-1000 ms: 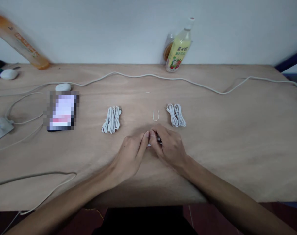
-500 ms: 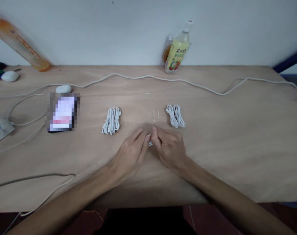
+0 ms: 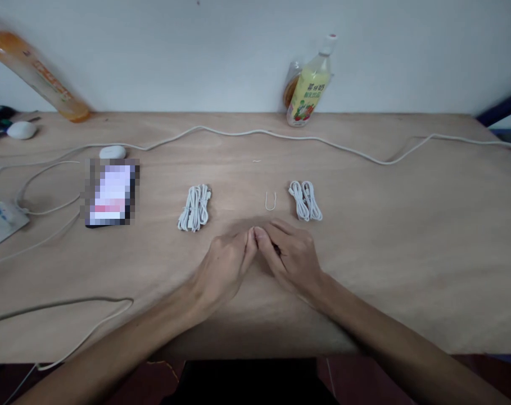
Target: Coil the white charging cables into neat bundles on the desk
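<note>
My left hand (image 3: 227, 259) and my right hand (image 3: 291, 250) meet above the front middle of the table, thumbs and fingertips pinched close together. Both are closed, and whatever lies between them is hidden by the fingers. Just beyond them is a thin white U-shaped tie (image 3: 271, 209). One bundle of white cable (image 3: 195, 208) lies tied up to the left of the tie. To its right rests another coiled white cable bundle (image 3: 306, 201). Farther back lies a tiny white strip (image 3: 256, 161).
A phone (image 3: 112, 194) and a white oval case (image 3: 112, 152) lie on the left. A long white cord (image 3: 259, 132) crosses the wooden table (image 3: 407, 242). Against the wall lean an orange bottle (image 3: 40, 76) and a yellow drink bottle (image 3: 309, 87). Another cord (image 3: 86, 332) hangs over the front left edge.
The thumbs have drawn together, and the bit of white that showed between my hands is now covered. The whole view has shifted slightly.
</note>
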`<state>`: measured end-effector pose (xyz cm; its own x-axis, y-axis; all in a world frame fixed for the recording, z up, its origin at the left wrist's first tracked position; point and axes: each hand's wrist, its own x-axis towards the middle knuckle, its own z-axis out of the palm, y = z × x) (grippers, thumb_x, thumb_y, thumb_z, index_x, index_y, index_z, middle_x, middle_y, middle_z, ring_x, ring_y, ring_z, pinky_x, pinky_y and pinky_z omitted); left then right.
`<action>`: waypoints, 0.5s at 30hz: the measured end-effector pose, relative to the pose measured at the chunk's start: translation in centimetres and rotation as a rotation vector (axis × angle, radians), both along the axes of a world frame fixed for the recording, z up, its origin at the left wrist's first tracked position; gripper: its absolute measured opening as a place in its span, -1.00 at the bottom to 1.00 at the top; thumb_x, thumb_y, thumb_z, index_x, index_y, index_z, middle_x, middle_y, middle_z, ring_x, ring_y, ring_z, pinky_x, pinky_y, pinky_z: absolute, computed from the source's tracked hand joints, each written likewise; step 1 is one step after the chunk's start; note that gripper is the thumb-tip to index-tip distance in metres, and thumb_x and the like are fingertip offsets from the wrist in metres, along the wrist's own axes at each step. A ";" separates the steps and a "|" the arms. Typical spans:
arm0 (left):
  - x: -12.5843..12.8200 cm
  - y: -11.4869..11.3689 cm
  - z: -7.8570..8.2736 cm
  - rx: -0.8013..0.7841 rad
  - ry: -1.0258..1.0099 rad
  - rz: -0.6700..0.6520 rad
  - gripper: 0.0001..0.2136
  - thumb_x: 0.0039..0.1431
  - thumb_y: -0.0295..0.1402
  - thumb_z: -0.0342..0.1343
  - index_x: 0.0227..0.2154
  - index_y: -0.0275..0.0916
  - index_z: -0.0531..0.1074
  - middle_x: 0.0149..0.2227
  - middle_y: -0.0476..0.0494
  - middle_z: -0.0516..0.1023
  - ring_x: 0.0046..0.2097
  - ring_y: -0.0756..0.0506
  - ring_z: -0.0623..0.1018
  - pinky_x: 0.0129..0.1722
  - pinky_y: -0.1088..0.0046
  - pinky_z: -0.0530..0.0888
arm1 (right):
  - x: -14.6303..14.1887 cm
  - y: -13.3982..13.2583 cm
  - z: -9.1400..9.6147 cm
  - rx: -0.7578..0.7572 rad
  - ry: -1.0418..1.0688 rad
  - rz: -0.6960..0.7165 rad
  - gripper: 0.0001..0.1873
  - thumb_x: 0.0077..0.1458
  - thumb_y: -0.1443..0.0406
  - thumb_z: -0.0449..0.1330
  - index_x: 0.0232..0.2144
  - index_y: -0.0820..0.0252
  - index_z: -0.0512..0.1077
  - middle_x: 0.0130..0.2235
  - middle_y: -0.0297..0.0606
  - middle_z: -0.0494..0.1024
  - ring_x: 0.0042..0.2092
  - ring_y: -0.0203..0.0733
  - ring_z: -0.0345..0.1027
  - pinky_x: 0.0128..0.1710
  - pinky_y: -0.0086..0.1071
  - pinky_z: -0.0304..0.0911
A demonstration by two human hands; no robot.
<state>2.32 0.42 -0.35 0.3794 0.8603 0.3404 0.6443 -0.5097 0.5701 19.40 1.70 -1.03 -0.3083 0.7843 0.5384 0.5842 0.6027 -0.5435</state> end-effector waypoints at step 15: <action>0.1 -0.4 -0.4 0.356 0.144 -0.028 -0.58 0.65 -0.41 -0.22 -0.31 -0.26 0.47 -0.43 -0.10 0.54 -0.45 -0.08 0.48 -0.49 0.39 0.44 | -0.2 -0.5 0.3 -0.484 0.187 0.048 -0.42 0.48 0.25 0.00 -0.65 0.09 0.14 -0.64 -0.44 0.24 -0.59 -0.34 0.04 -0.54 -0.34 -0.09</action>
